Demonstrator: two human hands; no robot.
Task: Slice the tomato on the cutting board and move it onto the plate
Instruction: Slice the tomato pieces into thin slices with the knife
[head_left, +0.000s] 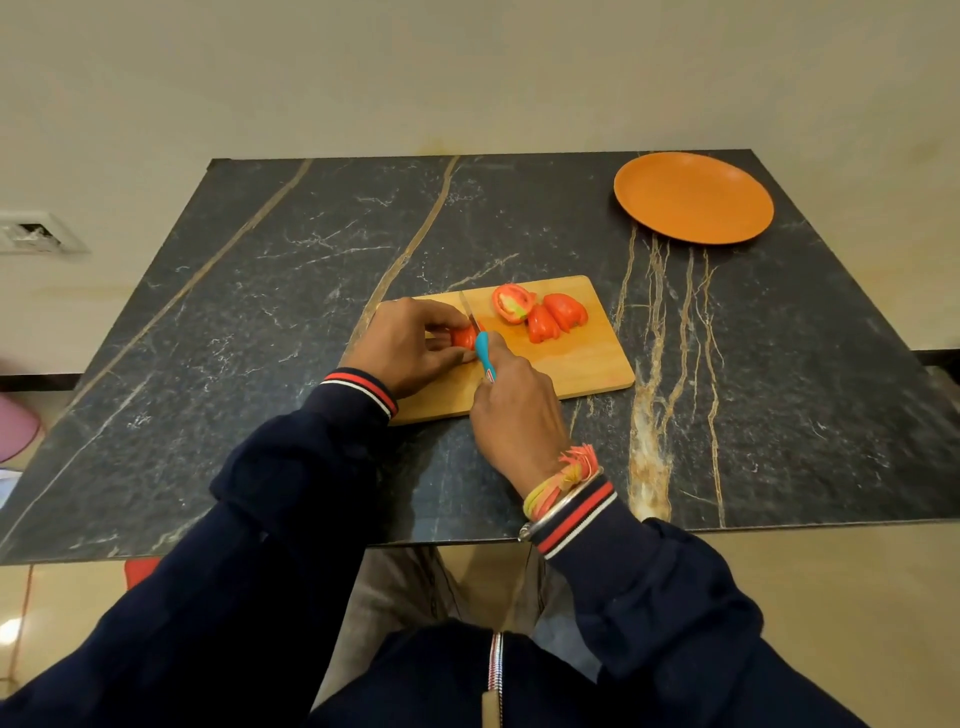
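- The table (260, 322) is the largest thing in view: a dark stone-look top with pale and tan veins running across it, set against a plain cream wall.
- The person's two dark sleeves come in from 6 o'clock, each with a red-and-white striped cuff.
- The plate (693, 197) is round, orange and bare, lying flat near the table's far right corner, at about 1 o'clock from the board and well apart from it.
- The cutting board (582, 364) is a light wooden rectangle with rounded corners, lying near the middle of the table and turned slightly askew.
- The right hand (519, 410) is closed around the handle of the knife (480, 343), at about 6 o'clock on the board; colored threads and a metal bangle sit at the wrist.
- The left hand (405, 348) is at 9 o'clock on the board, its fingers curled and pinching the tomato piece (464, 338), which rests on the board.
- That piece is bright red and glossy, mostly hidden by the fingers, so its full shape cannot be told.
- The cut slices (556, 317) lie at about 12 o'clock on the board: several red wedges leaning together skin side up, touching one another.
- Just beside them, toward 11 o'clock, one slice (513, 304) lies cut face up, showing a red rim and a paler, greenish-yellow seedy core.
- The knife has a blue handle and a thin blade that points toward 12 o'clock, pressed against the right side of the held piece.
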